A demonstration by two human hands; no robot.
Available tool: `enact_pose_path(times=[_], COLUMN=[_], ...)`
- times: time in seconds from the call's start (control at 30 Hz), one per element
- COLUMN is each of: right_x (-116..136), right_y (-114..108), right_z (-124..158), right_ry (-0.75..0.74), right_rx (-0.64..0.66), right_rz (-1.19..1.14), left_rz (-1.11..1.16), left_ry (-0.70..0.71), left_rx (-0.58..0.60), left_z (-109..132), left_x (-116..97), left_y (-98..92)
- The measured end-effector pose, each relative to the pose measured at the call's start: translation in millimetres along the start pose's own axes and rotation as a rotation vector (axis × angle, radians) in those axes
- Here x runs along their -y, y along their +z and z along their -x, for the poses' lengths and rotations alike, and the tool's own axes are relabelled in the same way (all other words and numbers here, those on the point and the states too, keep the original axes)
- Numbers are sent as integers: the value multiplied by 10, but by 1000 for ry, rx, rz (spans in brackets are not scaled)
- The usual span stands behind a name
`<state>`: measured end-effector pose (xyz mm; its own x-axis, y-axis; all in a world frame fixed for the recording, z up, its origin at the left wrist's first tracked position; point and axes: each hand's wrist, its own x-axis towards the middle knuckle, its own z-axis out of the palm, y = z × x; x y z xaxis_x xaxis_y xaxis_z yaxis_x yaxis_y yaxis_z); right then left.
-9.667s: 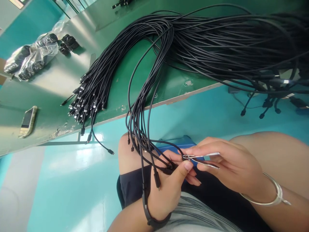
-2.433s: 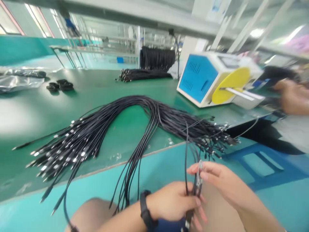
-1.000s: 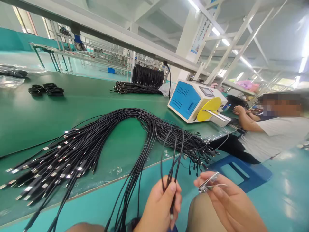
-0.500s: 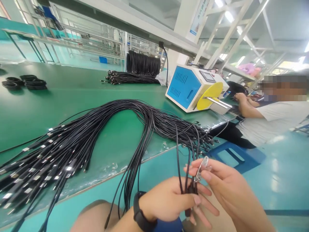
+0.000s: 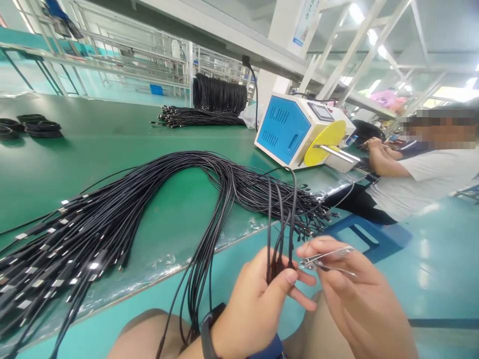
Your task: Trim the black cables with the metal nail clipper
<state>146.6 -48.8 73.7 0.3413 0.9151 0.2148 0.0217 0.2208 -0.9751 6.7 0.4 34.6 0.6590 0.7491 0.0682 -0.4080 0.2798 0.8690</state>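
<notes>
Several black cables (image 5: 269, 224) rise from the grip of my left hand (image 5: 256, 304), its thumb pressed over their dark connector ends. Close beside it, my right hand (image 5: 368, 299) holds a silver nail clipper (image 5: 333, 254) between thumb and fingers. The clipper's lever stands apart from its body, and its jaw end points left at one cable near my left fingers. Whether the jaws touch that cable, I cannot tell. A large bundle of black cables (image 5: 179, 162) arches over the green table (image 5: 108, 149), with metal-tipped plugs fanned out at the left.
A blue and white machine with a yellow disc (image 5: 325, 143) stands at the table's back right. More cables (image 5: 198, 118) lie behind, and coiled ones (image 5: 43, 127) sit far left. At right, a person in a light shirt (image 5: 430, 179) sits near a blue stool (image 5: 359, 237).
My right hand has turned the nail clipper from steeply tilted to nearly level, its lever now spread. My left hand has shifted up and slightly left with the cables.
</notes>
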Motion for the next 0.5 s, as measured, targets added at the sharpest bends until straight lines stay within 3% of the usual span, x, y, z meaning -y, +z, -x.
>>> enact_pose_path(times=[0.13,0.5], right_x=[-40,-28], right_y=[34,137], right_z=[46,63], right_ry=[153,209], right_rx=[-13,-8], right_rz=[-98,73], left_rz=[70,52], left_ry=[25,22], left_rx=[-47,-87], left_z=[51,182], left_x=[-54,-92], left_y=[-19,-83])
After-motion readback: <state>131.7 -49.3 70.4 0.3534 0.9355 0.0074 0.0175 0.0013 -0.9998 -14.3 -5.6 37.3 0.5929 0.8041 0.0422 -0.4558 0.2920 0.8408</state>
